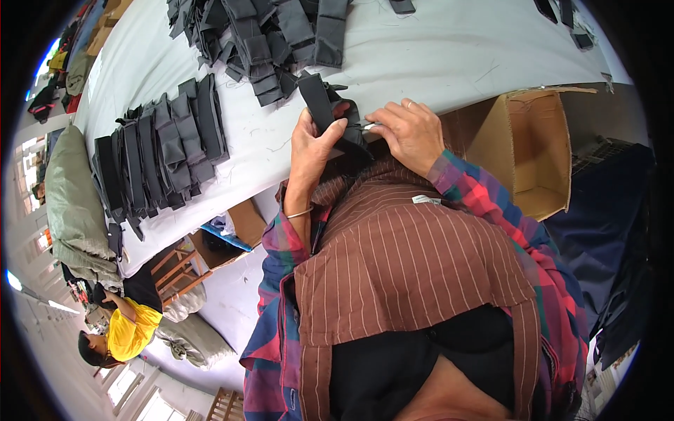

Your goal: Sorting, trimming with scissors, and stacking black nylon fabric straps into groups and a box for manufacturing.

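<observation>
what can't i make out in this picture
Small pale object: head view, mostly covered by the right grip; its kind is unclear.
Left grip: head view, some fingers hidden behind the dark cloth piece.
Large dark strip pile: head view, cut off by the top edge.
Left cardboard box: head view, partly hidden by the white table.

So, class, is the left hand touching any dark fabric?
Touching: the head view shows the left hand holding a dark fabric piece between thumb and fingers.
</observation>
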### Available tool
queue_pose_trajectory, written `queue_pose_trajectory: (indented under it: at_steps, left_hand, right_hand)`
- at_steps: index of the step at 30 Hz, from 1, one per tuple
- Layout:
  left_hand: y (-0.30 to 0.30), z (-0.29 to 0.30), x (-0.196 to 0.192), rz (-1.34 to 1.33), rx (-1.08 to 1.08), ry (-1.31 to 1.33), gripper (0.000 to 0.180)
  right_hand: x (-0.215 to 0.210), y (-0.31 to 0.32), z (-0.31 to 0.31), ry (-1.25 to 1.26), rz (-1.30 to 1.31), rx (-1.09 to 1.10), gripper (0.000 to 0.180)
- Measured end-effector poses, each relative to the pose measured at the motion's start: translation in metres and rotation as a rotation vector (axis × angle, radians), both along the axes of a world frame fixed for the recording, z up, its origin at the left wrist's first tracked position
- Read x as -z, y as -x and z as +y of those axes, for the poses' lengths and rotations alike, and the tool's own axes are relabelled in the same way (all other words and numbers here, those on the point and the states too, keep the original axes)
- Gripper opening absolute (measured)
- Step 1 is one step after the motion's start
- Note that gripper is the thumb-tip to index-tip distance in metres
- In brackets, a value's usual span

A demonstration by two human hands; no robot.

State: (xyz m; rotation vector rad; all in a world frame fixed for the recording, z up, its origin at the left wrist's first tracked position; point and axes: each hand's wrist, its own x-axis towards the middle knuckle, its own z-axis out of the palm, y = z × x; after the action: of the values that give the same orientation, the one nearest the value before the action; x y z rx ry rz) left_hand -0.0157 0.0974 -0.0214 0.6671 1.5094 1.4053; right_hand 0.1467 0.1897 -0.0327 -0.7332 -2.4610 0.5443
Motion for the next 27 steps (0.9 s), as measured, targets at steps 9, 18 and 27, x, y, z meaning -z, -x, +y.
queue_pose_trajectory:
  at_steps: [9,18,27]
  left_hand:
    - [-0.001,0.000,-0.001,-0.012,0.002,0.019,0.034]
    - [0.006,-0.003,0.003,-0.090,-0.013,0.026,0.036]
    - [0.009,-0.002,-0.001,-0.113,-0.003,0.056,0.036]
  right_hand:
    - [0.002,0.001,-0.001,-0.077,-0.027,-0.012,0.010]
    - [0.001,-0.001,0.003,0.075,0.004,0.037,0.007]
    - [-0.010,0.013,-0.002,0.096,0.018,-0.072,0.012]
